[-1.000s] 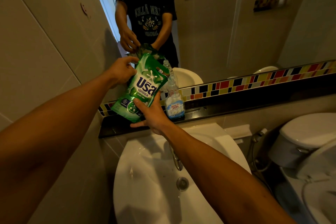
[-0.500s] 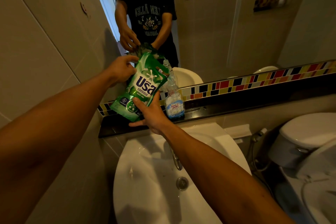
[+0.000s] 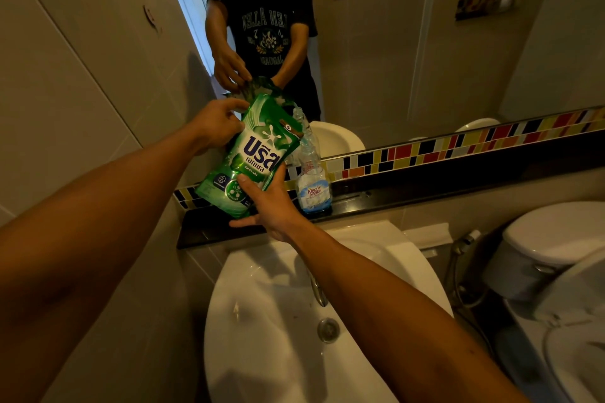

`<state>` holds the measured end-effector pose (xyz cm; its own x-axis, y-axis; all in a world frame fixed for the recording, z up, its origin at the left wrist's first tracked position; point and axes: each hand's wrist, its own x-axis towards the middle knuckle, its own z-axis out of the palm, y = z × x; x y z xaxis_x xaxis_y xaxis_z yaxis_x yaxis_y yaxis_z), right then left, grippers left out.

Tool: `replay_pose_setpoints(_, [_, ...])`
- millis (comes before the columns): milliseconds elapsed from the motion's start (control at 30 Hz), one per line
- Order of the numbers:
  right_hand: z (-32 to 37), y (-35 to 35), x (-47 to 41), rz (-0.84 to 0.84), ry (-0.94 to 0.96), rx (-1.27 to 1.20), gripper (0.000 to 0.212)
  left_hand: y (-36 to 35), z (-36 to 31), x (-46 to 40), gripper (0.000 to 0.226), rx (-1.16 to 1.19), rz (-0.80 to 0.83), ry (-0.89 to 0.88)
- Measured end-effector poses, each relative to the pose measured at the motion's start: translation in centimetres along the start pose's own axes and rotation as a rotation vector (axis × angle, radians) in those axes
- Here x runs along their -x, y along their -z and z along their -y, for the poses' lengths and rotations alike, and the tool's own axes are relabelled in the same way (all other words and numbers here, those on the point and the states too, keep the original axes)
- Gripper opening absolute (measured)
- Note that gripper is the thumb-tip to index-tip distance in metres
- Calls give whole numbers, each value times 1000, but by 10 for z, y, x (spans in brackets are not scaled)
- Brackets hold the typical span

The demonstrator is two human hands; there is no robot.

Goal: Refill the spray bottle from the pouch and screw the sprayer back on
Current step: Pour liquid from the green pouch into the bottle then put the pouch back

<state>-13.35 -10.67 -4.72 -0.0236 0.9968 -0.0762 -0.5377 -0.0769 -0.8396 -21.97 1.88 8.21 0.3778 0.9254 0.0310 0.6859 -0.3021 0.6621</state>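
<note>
1. Pouch [image 3: 253,157], green with white lettering, is held tilted in both hands above the dark ledge [image 3: 425,196], its upper end leaning toward the mirror [image 3: 393,59].
2. Left hand [image 3: 214,127] pinches the pouch's upper left edge, fingers curled closed on it; the fingertips themselves are partly hidden behind the film.
3. Right hand [image 3: 273,206] supports the pouch's lower right corner, thumb pressed on the front face; the remaining fingers pass behind the pouch and cannot be seen.
4. The pouch's spout or opening cannot be made out; its top edge merges with its own reflection.
5. Spray bottle [image 3: 312,180], clear with a blue and white label, stands upright on the ledge just right of the pouch. Its neck is overlapped by the pouch's upper right corner, so whether the two touch cannot be told. No sprayer head is discernible on it; the top of the neck blends into the reflection.
6. Liquid level inside the bottle is unclear.
7. Sink [image 3: 262,353], white, lies below the ledge, with a tap [image 3: 319,291] partly hidden by the right forearm and a drain [image 3: 328,330] in plain view.
8. Toilet [image 3: 556,255] at the right is cut off by the frame edge.
9. The mirror shows the person's torso and hands; lighting is dim throughout.
</note>
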Motion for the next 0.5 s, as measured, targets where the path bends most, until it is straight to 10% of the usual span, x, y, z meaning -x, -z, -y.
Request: replay_pose_setpoints(500, [3,-6,0,10,-6,-7,87,6,-5,1,51,-32,0,-17])
